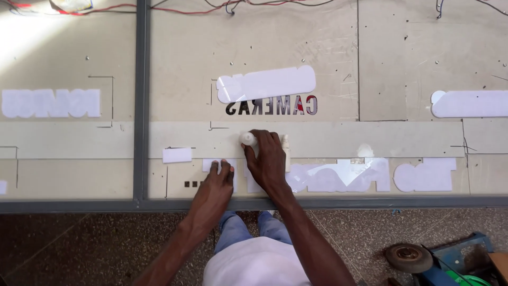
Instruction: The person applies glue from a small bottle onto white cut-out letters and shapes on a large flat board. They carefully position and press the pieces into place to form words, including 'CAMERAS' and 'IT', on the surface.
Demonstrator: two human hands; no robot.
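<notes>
The right hand (267, 159) is closed around a small white bottle (247, 139) on the pale board (328, 47), while the left hand (218, 180) presses flat, fingers together, on a white cut-out letter (211, 165) just beside it. More white letter shapes (338, 177) lie to the right, a grey metal bar (141, 100) crosses the board on the left, and a larger white cut-out (267, 83) sits well above the hands.

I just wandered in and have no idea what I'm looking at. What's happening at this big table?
A person leans over a large pale board set in a grey metal frame. The right hand grips a small white bottle, tipped on its side against the board. The left hand presses flat on a white cut-out piece near the front edge. More white cut-out shapes lie beside the hands, and a long white panel partly covers dark lettering farther back.
</notes>
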